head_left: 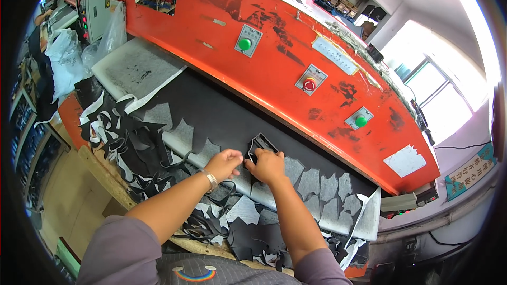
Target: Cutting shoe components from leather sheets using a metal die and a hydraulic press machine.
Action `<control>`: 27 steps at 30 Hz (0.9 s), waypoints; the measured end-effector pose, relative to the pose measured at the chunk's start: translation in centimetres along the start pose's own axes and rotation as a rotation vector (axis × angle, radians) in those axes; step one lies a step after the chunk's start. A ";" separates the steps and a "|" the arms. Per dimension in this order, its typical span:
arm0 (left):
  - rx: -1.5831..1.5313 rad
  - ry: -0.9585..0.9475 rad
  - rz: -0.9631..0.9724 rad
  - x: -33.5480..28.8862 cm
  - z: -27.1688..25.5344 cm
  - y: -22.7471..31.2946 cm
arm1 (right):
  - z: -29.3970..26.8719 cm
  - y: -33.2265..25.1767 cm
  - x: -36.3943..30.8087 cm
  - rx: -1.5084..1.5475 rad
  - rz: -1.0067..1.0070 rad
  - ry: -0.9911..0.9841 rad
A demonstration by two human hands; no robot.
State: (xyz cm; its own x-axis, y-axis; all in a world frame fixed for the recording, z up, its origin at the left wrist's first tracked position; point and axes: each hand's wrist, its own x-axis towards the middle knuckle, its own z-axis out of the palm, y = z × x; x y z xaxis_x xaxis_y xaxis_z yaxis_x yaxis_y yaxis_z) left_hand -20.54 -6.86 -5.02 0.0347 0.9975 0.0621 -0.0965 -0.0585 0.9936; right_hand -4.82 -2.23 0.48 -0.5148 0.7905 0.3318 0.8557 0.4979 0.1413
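My right hand (pixel 268 166) is closed on a dark metal cutting die (pixel 261 140), a narrow open frame with upright walls. The die stands on a black sheet of material (pixel 206 106) spread over a pale cutting board (pixel 138 68). Just left of the die, my left hand (pixel 224 163) has its fingers curled together; whatever they may pinch is too small to make out. A bracelet circles that wrist. Along the near edge of the sheet, jagged cut-outs (pixel 328 192) bare the grey board beneath.
An orange press beam (pixel 222 37) spans the far side, carrying green buttons (pixel 244 44) and a red stop button (pixel 309 84). Black and white offcuts (pixel 132 148) are heaped along the near edge. Plastic bags (pixel 66 55) stand at the left beside a grey cabinet (pixel 100 8).
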 end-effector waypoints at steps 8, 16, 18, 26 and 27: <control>0.080 0.014 0.048 2.0 4.3 -1.6 | 0.7 1.2 -7.7 1.022 0.221 0.117; 0.857 0.104 0.104 4.1 6.5 2.0 | 1.0 1.2 -16.1 1.465 0.260 0.180; 0.958 0.042 0.067 3.8 7.6 3.2 | 1.2 1.0 -17.9 1.477 0.290 0.242; 1.132 -0.142 0.109 4.3 8.1 1.9 | 0.6 2.1 -21.0 1.337 0.449 0.258; 1.079 -0.161 0.272 3.8 8.1 0.6 | 0.2 2.3 -20.3 1.269 0.416 0.306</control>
State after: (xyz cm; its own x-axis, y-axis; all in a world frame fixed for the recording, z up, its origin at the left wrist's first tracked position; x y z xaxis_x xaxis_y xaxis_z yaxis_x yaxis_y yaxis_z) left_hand -12.42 -3.47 -3.42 0.2791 0.9339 0.2236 0.7884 -0.3558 0.5018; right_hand 7.63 -17.06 -6.08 -0.0602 0.9336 0.3533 0.2211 0.3576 -0.9073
